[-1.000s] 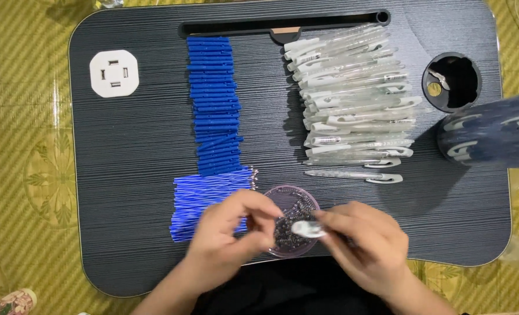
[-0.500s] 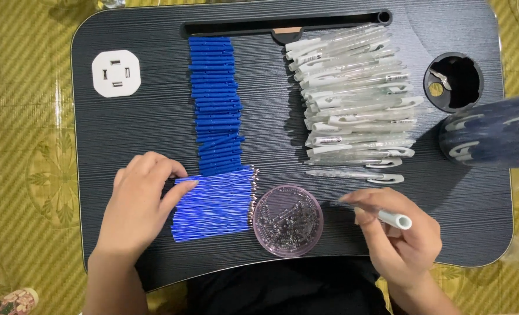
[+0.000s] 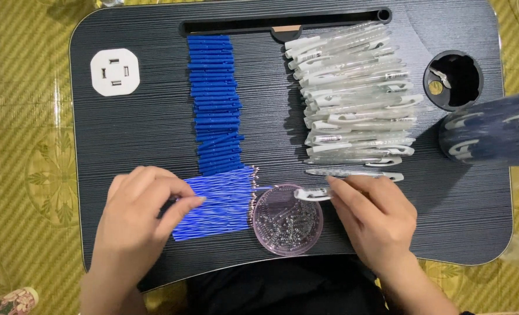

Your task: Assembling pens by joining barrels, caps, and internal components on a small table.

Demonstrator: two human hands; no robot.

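The left hand (image 3: 137, 219) rests on the pile of blue ink refills (image 3: 216, 201), fingertips pressed together on one refill. The right hand (image 3: 376, 216) pinches a clear pen barrel (image 3: 313, 193) over the round dish of small springs (image 3: 287, 219) on the dark lap tray (image 3: 143, 134). Risk: a knock from the barrel could tip the dish and scatter springs; a sweeping left hand could roll refills off the edge.

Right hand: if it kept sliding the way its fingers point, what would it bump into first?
The right hand points left; it would probably first meet the blue refills, its pen barrel passing above the round dish of springs.
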